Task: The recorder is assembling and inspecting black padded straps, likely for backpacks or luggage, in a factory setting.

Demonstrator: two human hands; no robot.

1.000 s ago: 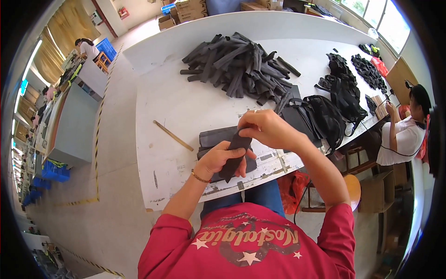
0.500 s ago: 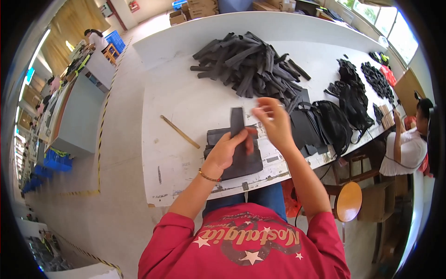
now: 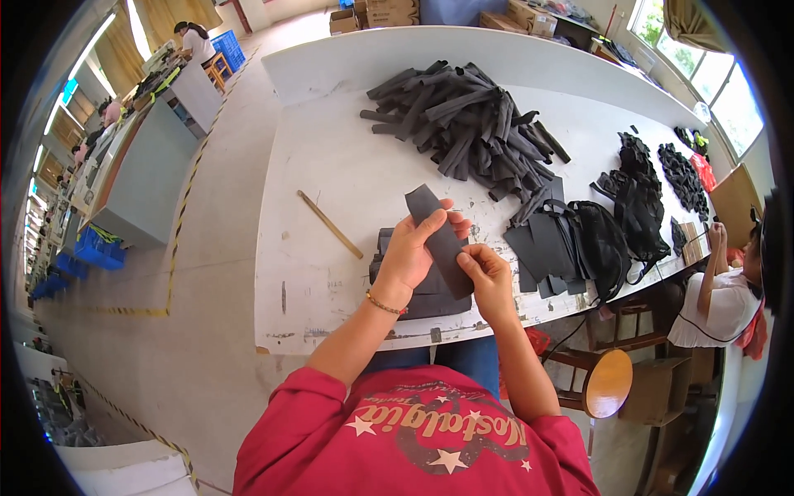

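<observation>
Plainly, both hands (image 3: 409, 255) (image 3: 494, 283) hold strip (image 3: 447, 249); far edge free.

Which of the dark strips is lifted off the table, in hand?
The flat strip held by the left hand and the right hand, above the dark stack; those in the heap farther back are touched by neither hand.

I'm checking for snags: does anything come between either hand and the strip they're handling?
Nothing visible does. The left hand and right hand both directly grip the dark grey strip; the dark stack lies beneath, not between.
</observation>
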